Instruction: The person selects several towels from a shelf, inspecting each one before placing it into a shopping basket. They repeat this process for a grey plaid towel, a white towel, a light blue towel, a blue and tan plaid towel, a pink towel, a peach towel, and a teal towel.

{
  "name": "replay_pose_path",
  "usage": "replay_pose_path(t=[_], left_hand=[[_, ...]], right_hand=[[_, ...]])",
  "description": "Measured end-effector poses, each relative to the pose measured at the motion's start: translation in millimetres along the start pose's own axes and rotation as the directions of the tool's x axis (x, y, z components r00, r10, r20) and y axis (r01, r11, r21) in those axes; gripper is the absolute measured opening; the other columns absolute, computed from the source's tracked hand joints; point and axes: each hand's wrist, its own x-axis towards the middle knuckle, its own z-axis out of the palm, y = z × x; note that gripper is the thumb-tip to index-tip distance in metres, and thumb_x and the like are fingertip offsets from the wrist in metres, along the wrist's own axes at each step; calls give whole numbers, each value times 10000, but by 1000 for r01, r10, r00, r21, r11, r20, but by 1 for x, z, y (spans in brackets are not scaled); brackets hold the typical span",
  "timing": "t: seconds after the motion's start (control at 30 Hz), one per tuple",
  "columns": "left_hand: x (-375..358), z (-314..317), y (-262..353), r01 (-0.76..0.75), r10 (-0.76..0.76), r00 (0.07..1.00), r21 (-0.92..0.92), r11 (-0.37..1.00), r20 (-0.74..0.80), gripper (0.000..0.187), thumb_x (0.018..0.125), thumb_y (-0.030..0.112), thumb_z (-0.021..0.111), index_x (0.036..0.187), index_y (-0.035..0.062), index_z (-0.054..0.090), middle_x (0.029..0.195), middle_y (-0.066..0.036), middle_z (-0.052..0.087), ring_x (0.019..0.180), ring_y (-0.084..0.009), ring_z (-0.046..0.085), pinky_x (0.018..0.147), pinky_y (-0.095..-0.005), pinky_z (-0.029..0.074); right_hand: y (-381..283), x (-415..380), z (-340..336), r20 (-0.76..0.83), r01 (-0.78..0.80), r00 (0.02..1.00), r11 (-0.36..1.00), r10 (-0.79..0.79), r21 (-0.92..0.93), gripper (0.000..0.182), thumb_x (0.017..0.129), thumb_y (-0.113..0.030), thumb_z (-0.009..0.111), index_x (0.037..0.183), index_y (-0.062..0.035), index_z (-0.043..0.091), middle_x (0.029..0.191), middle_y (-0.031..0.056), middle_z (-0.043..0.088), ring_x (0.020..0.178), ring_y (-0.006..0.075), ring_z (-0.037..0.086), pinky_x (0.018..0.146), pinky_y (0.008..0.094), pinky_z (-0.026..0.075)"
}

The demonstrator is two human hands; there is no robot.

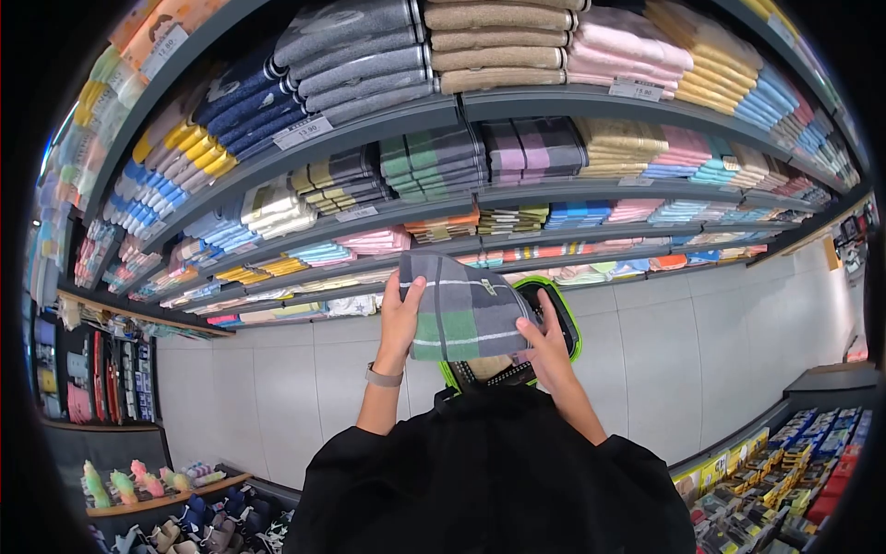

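Note:
A folded grey towel [452, 309] with green checks and white lines is held up in front of me. My left hand [399, 319] grips its left edge, thumb on top. My right hand [546, 343] holds the lower right corner, thumb on the cloth and fingers behind. A small pale label shows near the towel's upper right. Below it is a black shopping basket with a bright green rim [574, 323], partly covered by the towel and my right hand. Something beige [489, 367] lies inside the basket.
Curved-looking shelves hold stacks of folded towels, among them grey-green checked ones [432, 155] and beige ones [498, 46]. Price tags [303, 132] line the shelf edges. Grey floor tiles [664, 342] lie beneath. Shoes [198, 526] sit lower left; packaged goods [766, 480] fill a lower right display.

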Motion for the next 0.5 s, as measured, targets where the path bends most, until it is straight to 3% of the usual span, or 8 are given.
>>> replay_pose_path(t=[0.03,0.07,0.13,0.17,0.33,0.4,0.43,0.5], left_hand=[[-1,-1,-1,-11,12,999,-15,1000,43,313,892,184,550,1140,3,490,997,-40,570,885,-100,518,782,-237,424],[-2,-1,-3,-22,25,996,-31,999,86,325,893,179,550,1157,3,481,1014,-39,565,898,-98,515,791,-236,422],[-8,4,-1,-36,39,994,-35,999,100,321,892,174,552,1155,5,481,1015,-39,564,899,-95,513,790,-233,421],[-9,6,1,-61,65,992,-40,997,109,317,892,170,553,1153,7,480,1015,-39,562,900,-92,512,789,-230,421],[-15,-14,-8,-43,48,997,-80,996,53,293,890,170,554,1125,9,484,988,-34,556,876,-88,510,776,-232,422],[-18,-22,-18,59,-59,998,-30,998,8,296,888,170,556,1124,6,482,981,-34,555,873,-91,508,777,-238,422],[-21,-25,-20,60,-60,998,-32,998,4,296,888,170,556,1124,6,482,981,-34,555,873,-91,508,777,-238,422],[-26,-28,-22,37,-38,999,-32,999,-20,309,883,181,563,1121,2,482,983,-44,556,868,-96,510,781,-241,422]], right_hand=[[-2,3,-1,-21,-100,995,991,102,84,604,849,-204,611,1338,-28,304,1138,117,485,1007,196,540,811,383,479],[-2,12,-4,-26,-100,994,992,102,83,604,849,-204,611,1338,-28,304,1138,117,485,1007,196,540,811,383,479],[6,31,-9,208,-391,915,888,346,243,528,848,-235,610,1280,-15,403,1125,106,538,1004,176,553,856,330,459],[7,35,-9,227,-456,884,860,408,229,453,854,-245,597,1222,-10,473,1104,93,575,990,161,566,840,284,461],[2,27,2,259,-365,907,926,331,93,436,850,-143,591,1245,-31,445,1137,90,559,1020,164,551,862,300,449],[3,19,9,227,-62,973,995,42,82,479,842,-82,577,1281,-38,391,1187,95,527,1086,164,507,910,299,413],[3,17,11,244,-10,970,999,-1,44,535,828,-92,590,1302,-35,347,1216,92,501,1125,169,474,946,300,379],[3,20,12,204,-91,977,991,68,103,542,822,-112,605,1299,-39,359,1217,95,499,1125,172,474,943,307,383]])
